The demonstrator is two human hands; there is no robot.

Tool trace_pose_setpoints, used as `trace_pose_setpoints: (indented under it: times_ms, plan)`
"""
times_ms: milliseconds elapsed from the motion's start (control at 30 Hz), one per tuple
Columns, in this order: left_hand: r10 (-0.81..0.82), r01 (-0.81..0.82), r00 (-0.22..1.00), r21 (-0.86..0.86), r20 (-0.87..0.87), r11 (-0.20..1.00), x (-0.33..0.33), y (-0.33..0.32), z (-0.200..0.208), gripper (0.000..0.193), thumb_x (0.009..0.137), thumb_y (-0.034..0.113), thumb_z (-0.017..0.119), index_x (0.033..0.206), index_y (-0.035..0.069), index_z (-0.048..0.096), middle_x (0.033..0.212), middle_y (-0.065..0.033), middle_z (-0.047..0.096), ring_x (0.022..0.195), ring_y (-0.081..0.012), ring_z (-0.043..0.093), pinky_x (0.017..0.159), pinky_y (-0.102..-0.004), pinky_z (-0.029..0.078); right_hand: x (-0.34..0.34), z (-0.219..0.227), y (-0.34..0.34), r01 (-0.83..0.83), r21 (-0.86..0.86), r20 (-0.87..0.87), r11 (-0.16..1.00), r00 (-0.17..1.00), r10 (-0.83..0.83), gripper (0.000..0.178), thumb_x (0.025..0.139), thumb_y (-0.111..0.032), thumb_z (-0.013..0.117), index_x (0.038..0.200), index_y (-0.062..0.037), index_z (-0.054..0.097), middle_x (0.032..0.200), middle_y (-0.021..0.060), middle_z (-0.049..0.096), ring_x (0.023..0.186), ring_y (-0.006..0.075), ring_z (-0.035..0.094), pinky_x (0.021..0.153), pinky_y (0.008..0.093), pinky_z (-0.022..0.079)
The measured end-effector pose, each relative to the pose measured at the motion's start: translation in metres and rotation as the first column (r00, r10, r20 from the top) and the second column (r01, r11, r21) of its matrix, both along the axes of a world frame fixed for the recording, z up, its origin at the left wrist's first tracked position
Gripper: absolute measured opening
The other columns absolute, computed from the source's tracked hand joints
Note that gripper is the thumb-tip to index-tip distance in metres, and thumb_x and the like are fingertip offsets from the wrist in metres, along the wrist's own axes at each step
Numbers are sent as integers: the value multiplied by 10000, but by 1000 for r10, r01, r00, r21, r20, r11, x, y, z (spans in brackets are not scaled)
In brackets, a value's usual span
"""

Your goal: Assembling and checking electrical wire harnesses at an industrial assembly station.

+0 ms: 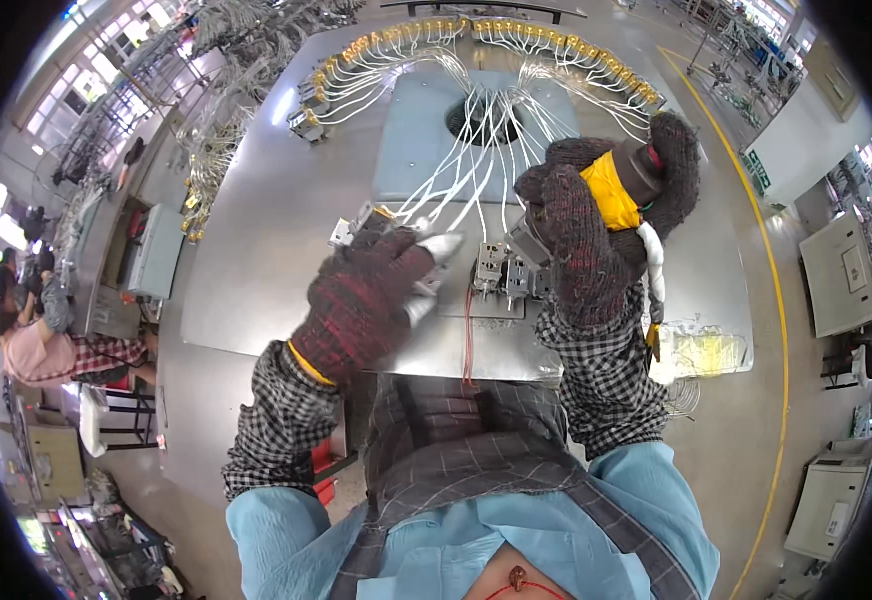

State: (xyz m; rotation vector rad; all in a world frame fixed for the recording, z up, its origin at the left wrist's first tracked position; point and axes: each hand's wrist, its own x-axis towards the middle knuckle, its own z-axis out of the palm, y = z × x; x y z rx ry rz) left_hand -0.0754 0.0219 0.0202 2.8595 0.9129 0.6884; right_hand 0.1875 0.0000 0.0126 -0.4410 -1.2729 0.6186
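My left hand (356, 300), in a dark knitted glove flecked with red, is low over the metal tabletop. Its white-wrapped fingertips point right and stand apart, with slight blur. A grey metal block (364, 216) with white wires shows just beyond it. My right hand (591, 240), gloved alike, is closed around a dark cylindrical tool (641, 172) banded with yellow tape; the tool's working end is hidden. Beside its fingers sits another metal block (528, 243). Between my hands stand small metal switch-like blocks (490, 268) on a plate, with thin red wires (468, 335) running toward me.
White wires (491, 170) fan from a round hole in a grey-blue panel (411, 150) to an arc of brass-coloured fittings (566, 42). Wire bundles (211, 165) hang at the left, where another person (46, 330) sits. A yellow floor line (771, 260) runs along the right.
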Motion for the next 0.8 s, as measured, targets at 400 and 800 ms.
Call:
trace_pose_setpoints:
  times_ms: [400,800]
  plan:
    - [56,-27,997,-408,59,912,46,-9,-4,686,764,325,876,1367,122,619,1288,-170,672,1138,-330,686,916,-396,556,-17,42,-7,484,61,-105,873,873,-476,692,947,-126,716,1514,-52,325,938,165,701,705,252,717,616,368,616]
    - [52,-62,997,-192,-55,980,11,14,-27,567,769,339,869,1232,89,657,1172,-158,698,1025,-351,700,869,-443,564,-48,0,-38,139,-150,529,979,848,-40,367,997,-203,654,1327,-47,622,1195,124,669,937,222,694,733,352,577]
